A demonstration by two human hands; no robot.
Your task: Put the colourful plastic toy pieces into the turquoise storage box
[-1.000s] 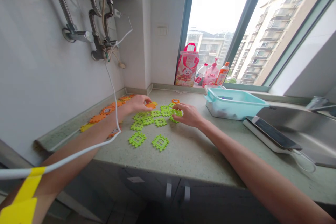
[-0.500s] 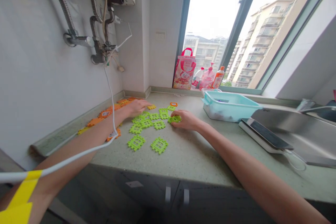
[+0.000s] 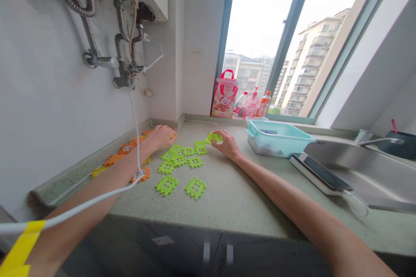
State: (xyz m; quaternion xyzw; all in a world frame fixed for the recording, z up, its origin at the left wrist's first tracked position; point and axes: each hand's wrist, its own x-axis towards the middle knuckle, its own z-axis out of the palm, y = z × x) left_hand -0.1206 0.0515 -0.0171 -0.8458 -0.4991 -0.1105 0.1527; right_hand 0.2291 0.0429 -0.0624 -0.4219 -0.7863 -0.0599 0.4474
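My right hand (image 3: 226,143) pinches a lime-green notched building tile (image 3: 216,137) between thumb and fingers, just above the counter at the far end of the green group. Several more green tiles (image 3: 180,161) lie flat in a loose cluster between my hands, and two green ones (image 3: 196,188) lie nearer the front edge. On the left, my left hand (image 3: 161,136) is curled palm down over a yellow tile (image 3: 173,136), mostly hidden by its fingers. Orange tiles (image 3: 128,148) and a yellow tile (image 3: 98,171) lie along the wall, partly behind my left forearm.
A white cable (image 3: 138,138) hangs across my left forearm. On the right stand a turquoise basin (image 3: 279,138), a phone on a white box (image 3: 320,173) and a steel sink (image 3: 351,160). Bottles (image 3: 251,104) and a pink bag (image 3: 224,97) line the windowsill.
My left hand has drawn back to the left, with the yellow tile now under its fingers. My right hand has moved its green tile farther back, covering the small orange tile there. The view tilted slightly.
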